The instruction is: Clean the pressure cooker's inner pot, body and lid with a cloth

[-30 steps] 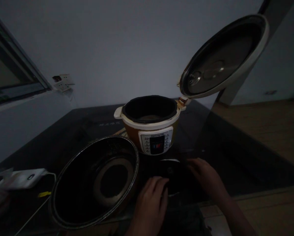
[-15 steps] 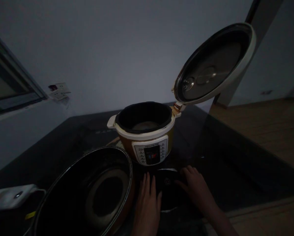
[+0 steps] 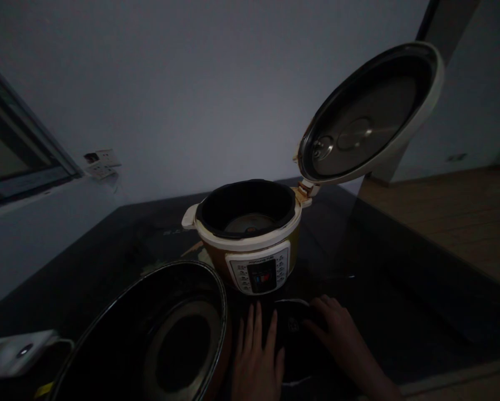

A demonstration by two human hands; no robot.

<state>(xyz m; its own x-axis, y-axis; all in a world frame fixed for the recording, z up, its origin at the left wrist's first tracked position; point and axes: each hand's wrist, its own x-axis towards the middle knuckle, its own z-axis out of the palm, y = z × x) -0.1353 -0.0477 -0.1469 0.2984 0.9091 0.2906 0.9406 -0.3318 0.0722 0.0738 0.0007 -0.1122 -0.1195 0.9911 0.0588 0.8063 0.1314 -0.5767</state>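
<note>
A dark round object [image 3: 300, 351] with a thin pale rim and a small emblem lies in front of me; the dim light hides its exact kind. My left hand [image 3: 258, 353] rests at its left side, fingers spread and stretched forward. At the right edge, my right hand [image 3: 333, 328] curls its fingers over the rim, thumb on the inner side. Just beyond stands an electric pressure cooker [image 3: 216, 250] with a white front panel; inside it is a dark, hollow interior. Its lid [image 3: 371, 117] is raised to the right on the hinge.
A large dark pan [image 3: 103, 323] stands close to my left hand, beside the cooker. Farther left is a white device [image 3: 18, 351] with a cord. The black tabletop [image 3: 350, 245] meets the wall, where sockets [image 3: 102, 162] sit. A window [image 3: 16, 133] is at left.
My view has shifted slightly, so the cooker and table appear lower. My left hand's fingers have spread wider. My right hand stays at the dark object's edge.
</note>
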